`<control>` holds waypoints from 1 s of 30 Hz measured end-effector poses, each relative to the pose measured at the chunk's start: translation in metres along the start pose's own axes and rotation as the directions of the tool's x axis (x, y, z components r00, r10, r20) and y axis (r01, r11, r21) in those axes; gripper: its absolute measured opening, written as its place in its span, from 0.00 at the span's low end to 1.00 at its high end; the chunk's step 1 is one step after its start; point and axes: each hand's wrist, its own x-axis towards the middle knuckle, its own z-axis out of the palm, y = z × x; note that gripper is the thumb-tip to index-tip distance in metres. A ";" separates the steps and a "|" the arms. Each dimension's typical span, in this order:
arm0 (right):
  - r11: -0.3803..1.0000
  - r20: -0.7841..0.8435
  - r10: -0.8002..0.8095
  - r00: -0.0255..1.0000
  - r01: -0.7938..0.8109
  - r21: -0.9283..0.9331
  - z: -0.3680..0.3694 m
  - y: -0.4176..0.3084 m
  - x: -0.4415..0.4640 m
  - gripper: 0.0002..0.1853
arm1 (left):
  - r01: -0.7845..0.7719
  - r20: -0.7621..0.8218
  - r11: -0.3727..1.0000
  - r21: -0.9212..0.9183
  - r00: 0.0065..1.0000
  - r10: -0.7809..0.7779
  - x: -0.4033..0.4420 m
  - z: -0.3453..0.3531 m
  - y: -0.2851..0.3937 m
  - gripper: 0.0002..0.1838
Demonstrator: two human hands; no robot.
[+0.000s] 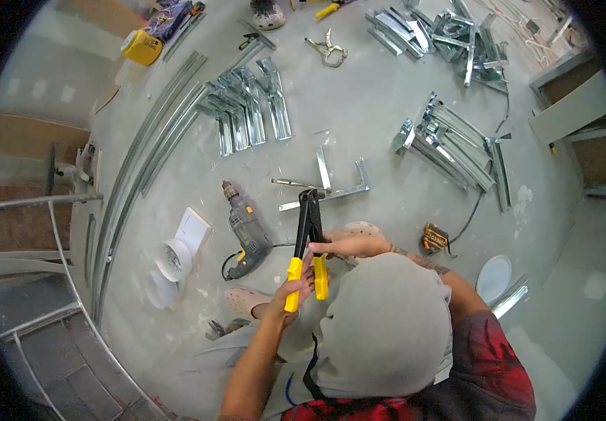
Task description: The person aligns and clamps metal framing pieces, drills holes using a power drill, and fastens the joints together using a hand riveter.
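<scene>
I've L hand (pixel 294 289) clamped low on yellow-handled crimper (pixel 304 231); R hand (pixel 334 247) touches it higher up, can't tell if closed.

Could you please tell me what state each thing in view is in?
Yellow-handled tool: held, handles apart
Left hand: closed on the tool
Right hand: fingers at its black arm
Drill: lying on its side
Locking pliers: lying down, unheld
Nearest metal frame piece: bent at a corner
Long metal strips: laid side by side
Tape measure: unheld, tape extension unclear
</scene>
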 end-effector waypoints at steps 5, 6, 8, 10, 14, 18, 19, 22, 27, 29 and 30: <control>0.997 -0.081 -0.069 0.994 0.071 0.026 0.003 0.020 0.005 0.37 | 0.084 -0.045 0.996 0.002 0.995 -0.084 0.009 -0.008 -0.009 0.55; 0.997 -0.087 -0.066 0.994 0.069 0.034 0.004 0.023 0.006 0.37 | 0.096 -0.053 0.995 0.000 0.994 -0.096 0.010 -0.009 -0.010 0.56; 0.998 -0.097 -0.010 0.995 0.016 0.064 0.005 0.026 0.009 0.40 | 0.108 -0.066 0.994 0.003 0.992 -0.108 0.011 -0.010 -0.010 0.56; 0.995 -0.084 0.006 0.996 0.002 0.098 0.003 0.020 0.003 0.42 | 0.114 -0.076 0.993 0.004 0.991 -0.113 0.011 -0.010 -0.010 0.56; 0.984 -0.088 -0.068 0.994 0.081 0.159 0.008 -0.012 -0.018 0.46 | 0.116 -0.172 0.990 -0.075 0.977 -0.127 0.010 -0.004 -0.010 0.47; 0.977 -0.101 -0.070 0.992 0.089 0.196 0.014 0.012 -0.013 0.46 | 0.163 -0.288 0.987 0.003 0.945 -0.155 0.006 0.020 0.013 0.44; 0.980 -0.150 -0.049 0.987 0.077 0.184 0.018 0.008 -0.025 0.45 | 0.215 -0.346 0.970 0.114 0.924 -0.164 0.006 0.028 0.021 0.47; 0.910 -0.107 0.061 0.992 -0.011 0.413 0.012 0.014 -0.020 0.40 | 0.266 -0.337 0.802 0.535 0.937 -0.086 0.025 0.009 0.004 0.46; 0.987 -0.351 -0.112 0.930 0.147 0.073 0.003 0.104 0.040 0.41 | 0.194 -0.350 0.973 0.124 0.926 -0.140 0.036 0.023 0.008 0.25; 0.985 -0.390 -0.132 0.911 0.165 0.052 0.009 0.079 0.028 0.37 | 0.186 -0.337 0.967 0.175 0.934 -0.119 0.039 0.026 0.008 0.26; 0.982 -0.431 -0.157 0.889 0.189 0.031 0.011 0.057 0.022 0.33 | 0.180 -0.323 0.956 0.231 0.941 -0.099 0.041 0.028 0.009 0.27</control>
